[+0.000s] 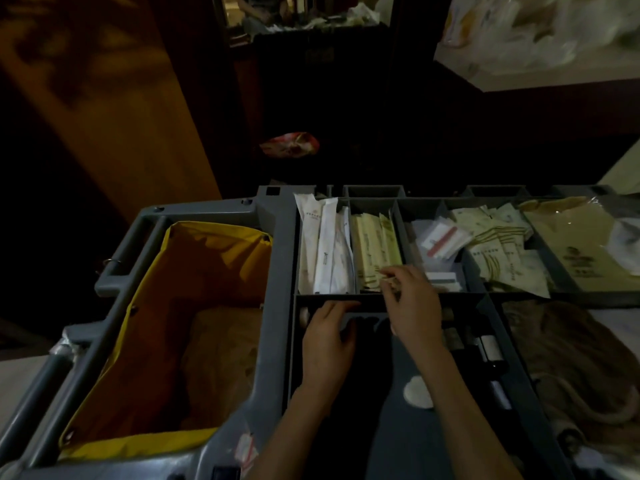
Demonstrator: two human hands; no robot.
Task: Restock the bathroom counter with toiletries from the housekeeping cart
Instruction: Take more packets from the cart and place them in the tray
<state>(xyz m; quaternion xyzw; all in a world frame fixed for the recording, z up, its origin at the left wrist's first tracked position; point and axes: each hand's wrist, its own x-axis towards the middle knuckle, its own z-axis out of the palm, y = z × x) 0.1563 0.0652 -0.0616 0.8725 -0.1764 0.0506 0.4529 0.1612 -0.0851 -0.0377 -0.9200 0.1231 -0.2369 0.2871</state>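
- On top of the grey housekeeping cart, both hands reach into the tray of compartments.
- The right hand is over the near end of the second compartment in the back row. Its grip is nearly closed: the thumb and first fingers pinch the end of one of the cream packets that stand in this compartment.
- The left hand lies at the far wall of the dark front compartment, with bent fingers. This place is too dark, so I cannot tell if its grip has something.
- Long white sachets fill the compartment just left of the cream packets.
- To the right come small white packets with a red stripe, then pale printed packets, then a brown paper bag.
- Dark bottles lie in the front compartment beside the right forearm, and a round white thing lies near them.
- A yellow bag hangs open in the left part of the cart.
- Beige cloth lies at the right side, near the bottles.
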